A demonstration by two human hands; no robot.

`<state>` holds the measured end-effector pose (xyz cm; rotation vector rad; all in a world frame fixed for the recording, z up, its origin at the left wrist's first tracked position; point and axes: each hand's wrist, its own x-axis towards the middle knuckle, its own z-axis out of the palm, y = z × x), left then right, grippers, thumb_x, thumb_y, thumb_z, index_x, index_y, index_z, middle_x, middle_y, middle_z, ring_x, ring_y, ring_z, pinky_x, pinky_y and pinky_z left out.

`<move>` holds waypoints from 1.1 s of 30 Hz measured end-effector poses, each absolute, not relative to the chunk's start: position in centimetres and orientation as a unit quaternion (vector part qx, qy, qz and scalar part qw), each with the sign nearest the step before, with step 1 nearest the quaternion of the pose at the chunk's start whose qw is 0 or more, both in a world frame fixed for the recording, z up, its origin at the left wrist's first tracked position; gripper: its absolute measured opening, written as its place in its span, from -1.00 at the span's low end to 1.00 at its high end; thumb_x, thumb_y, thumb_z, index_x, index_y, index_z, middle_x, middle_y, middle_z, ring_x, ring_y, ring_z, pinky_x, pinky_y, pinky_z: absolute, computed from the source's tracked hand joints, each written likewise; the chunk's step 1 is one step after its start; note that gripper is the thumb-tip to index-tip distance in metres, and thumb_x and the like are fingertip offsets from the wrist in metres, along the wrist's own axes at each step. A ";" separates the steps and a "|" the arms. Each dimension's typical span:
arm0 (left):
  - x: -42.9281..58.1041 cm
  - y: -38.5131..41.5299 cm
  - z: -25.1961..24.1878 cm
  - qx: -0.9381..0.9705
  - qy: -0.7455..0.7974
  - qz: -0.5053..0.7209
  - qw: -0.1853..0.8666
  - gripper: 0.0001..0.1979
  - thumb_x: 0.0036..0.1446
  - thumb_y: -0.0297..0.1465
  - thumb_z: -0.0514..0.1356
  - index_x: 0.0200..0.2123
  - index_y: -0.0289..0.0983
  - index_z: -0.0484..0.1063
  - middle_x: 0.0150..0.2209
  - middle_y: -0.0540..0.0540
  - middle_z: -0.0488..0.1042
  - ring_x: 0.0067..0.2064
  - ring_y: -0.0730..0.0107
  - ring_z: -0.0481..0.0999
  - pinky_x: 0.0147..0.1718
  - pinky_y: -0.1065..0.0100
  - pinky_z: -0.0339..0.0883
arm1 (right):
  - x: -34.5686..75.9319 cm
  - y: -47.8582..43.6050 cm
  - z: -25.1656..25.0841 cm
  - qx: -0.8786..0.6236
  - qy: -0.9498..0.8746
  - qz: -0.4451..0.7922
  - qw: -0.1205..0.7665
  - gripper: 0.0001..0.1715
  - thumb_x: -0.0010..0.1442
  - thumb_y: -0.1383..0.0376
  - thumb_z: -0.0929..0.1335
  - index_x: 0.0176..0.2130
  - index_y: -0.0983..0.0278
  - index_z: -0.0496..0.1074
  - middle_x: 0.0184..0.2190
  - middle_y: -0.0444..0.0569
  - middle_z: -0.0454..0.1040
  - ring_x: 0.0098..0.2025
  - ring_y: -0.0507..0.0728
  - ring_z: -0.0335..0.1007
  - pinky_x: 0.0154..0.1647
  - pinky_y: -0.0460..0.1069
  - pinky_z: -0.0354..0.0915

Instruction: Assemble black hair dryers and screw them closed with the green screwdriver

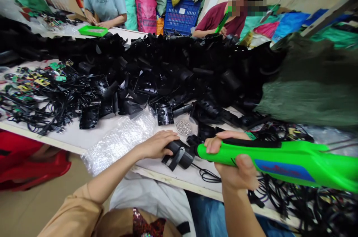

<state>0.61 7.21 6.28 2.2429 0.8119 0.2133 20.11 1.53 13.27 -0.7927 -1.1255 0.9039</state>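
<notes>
My right hand point(233, 160) is wrapped round a bright green electric screwdriver point(268, 158), which lies almost level and points left. Its tip is close to a black plastic housing point(183, 156) on the table; I cannot tell whether they touch. My left hand point(160, 144) grips the far left side of that housing, steadying it against the table. A black cord point(208, 175) runs from the housing's right end and lies coiled at the table edge. Just behind sits a small clear dish of silver screws point(184, 127).
Black plastic shells point(179, 61) are heaped across the table. Bubble wrap point(120, 140) lies at the left, circuit boards with cords point(41, 87) beyond it. More cords point(296, 196) are at right, below a dark green sack point(313, 80). Two people sit opposite, near a green tray point(93, 31).
</notes>
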 end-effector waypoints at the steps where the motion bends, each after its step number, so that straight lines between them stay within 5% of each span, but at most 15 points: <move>1: 0.6 7.3 6.3 0.871 0.316 0.079 0.368 -0.46 0.07 -0.36 0.21 0.13 -0.22 0.17 0.19 -0.24 0.18 0.23 0.09 0.13 0.17 0.05 0.01 | 20.1 1.6 13.3 -0.354 -0.503 0.400 0.680 -0.62 0.04 0.03 0.28 -0.26 0.25 0.39 -0.62 -0.17 0.36 -0.58 0.08 0.24 -0.42 0.05 0.21; 33: 0.2 7.9 5.0 0.863 0.295 0.113 0.394 -0.40 -0.08 -0.40 0.31 0.07 -0.20 0.24 0.12 -0.22 0.26 0.14 0.03 0.24 0.11 0.08 0.06 | 18.8 2.4 13.6 -0.360 -0.494 0.404 0.681 -0.64 0.04 0.04 0.27 -0.29 0.25 0.40 -0.65 -0.16 0.33 -0.61 0.06 0.23 -0.49 0.03 0.20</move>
